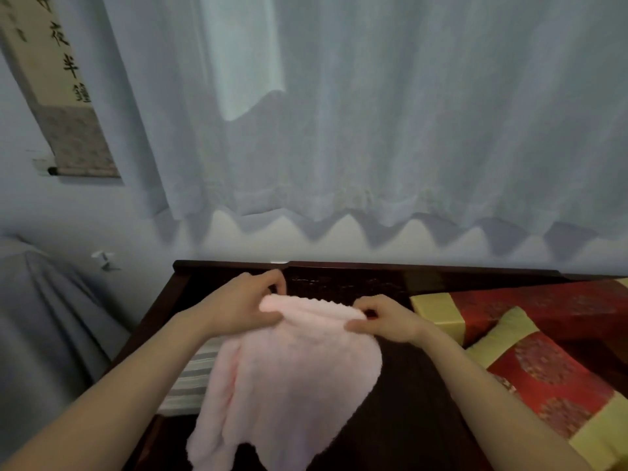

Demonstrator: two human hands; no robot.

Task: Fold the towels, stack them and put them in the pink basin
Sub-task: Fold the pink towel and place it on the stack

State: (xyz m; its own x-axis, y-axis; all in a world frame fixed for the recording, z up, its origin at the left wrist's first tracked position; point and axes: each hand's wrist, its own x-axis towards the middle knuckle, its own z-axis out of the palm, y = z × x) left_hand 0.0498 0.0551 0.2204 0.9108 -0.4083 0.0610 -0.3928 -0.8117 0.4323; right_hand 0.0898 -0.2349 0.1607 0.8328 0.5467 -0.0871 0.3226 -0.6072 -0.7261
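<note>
Single head-worn view, wide-angle, looking forward and slightly down from close above the near edge of the dark desk (407,385). It faces the desk's far edge and the curtain (373,130) behind (edges visibly bowed). No second view.

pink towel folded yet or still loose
Loose: the pink towel hangs unfolded, pinched along its top edge by the left hand and right hand.

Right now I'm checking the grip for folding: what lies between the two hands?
In the head view, the top edge of the pink towel spans from the left hand to the right hand; both pinch it.
</note>
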